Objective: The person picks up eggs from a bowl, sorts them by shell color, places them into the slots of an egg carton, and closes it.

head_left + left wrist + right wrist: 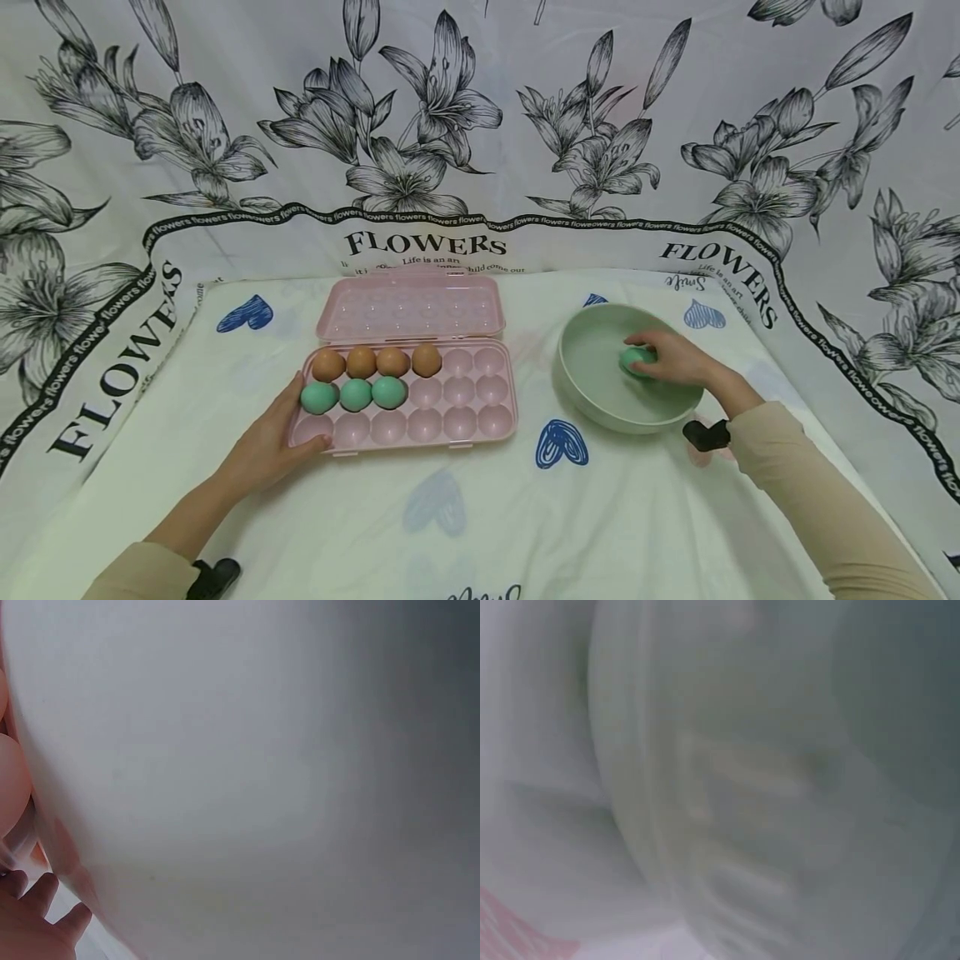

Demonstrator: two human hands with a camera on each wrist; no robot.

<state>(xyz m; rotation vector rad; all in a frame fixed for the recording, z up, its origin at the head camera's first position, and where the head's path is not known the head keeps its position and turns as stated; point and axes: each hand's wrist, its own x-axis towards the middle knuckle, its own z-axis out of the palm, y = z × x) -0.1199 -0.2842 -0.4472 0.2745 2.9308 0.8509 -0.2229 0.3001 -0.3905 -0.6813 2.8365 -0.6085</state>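
A pink egg carton (442,407) lies open on the cloth, its lid (411,307) folded back. Several brown eggs (362,362) fill the left part of its back row, and three green eggs (356,395) sit in the middle row. My left hand (264,446) holds the carton's front left corner, thumb over the front edge and fingers along the left side. Inside a pale green bowl (596,387), my right hand (677,358) grips a green egg (636,360). The right wrist view is blurred; the bowl's wall (630,750) shows there, but the egg cannot be made out.
The surface is covered by a white cloth (480,508) with heart prints. Behind it hangs a flower-printed curtain (495,150). The bowl stands to the right of the carton, with a strip of cloth between them. The carton's front row and right-hand cups hold no eggs.
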